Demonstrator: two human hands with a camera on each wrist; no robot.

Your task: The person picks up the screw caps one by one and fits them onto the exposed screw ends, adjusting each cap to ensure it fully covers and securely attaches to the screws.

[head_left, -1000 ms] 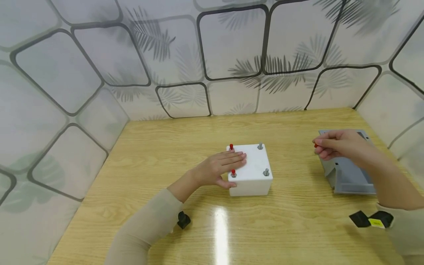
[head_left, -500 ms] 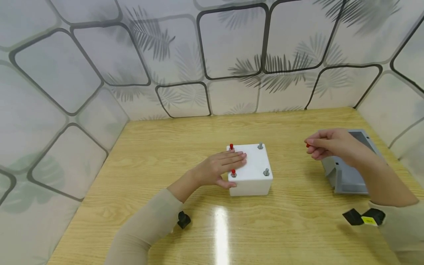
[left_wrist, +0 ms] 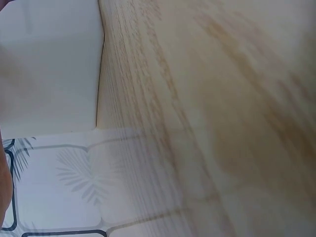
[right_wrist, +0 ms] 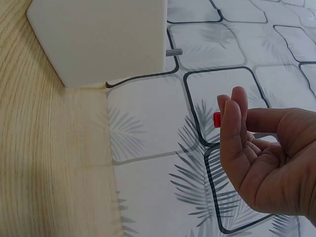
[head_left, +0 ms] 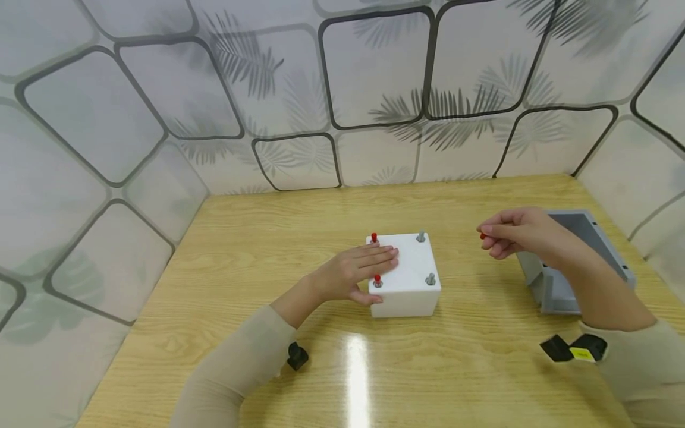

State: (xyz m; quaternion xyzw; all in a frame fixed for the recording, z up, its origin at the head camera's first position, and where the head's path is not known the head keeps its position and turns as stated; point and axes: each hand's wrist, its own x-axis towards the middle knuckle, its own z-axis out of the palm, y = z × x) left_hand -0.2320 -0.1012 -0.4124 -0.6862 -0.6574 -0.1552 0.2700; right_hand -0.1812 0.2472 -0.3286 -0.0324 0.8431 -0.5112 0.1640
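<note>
A white box (head_left: 413, 258) stands mid-table with a threaded post at each top corner. Red caps cover the left posts, one on the far post (head_left: 374, 237) and one on the near post (head_left: 377, 279). Bare grey metal shows on the right pair, the far bolt (head_left: 421, 236) and the near bolt (head_left: 430, 279). My left hand (head_left: 350, 273) rests flat on the box top, its thumb against the front edge. Right of the box, above the table, my right hand (head_left: 519, 233) pinches a small red cap (right_wrist: 217, 119) between thumb and fingers, which mostly hide it.
A grey plastic bin (head_left: 562, 291) stands at the right, partly behind my right forearm; its contents are hidden. The wood-grain table (head_left: 278, 232) meets a patterned backdrop (head_left: 374, 154) at the back and sides. Each sleeve carries a black wrist mount (head_left: 297, 355).
My right hand has moved left from over the grey bin toward the white box, carrying the red cap. My left hand and the box have stayed put.
</note>
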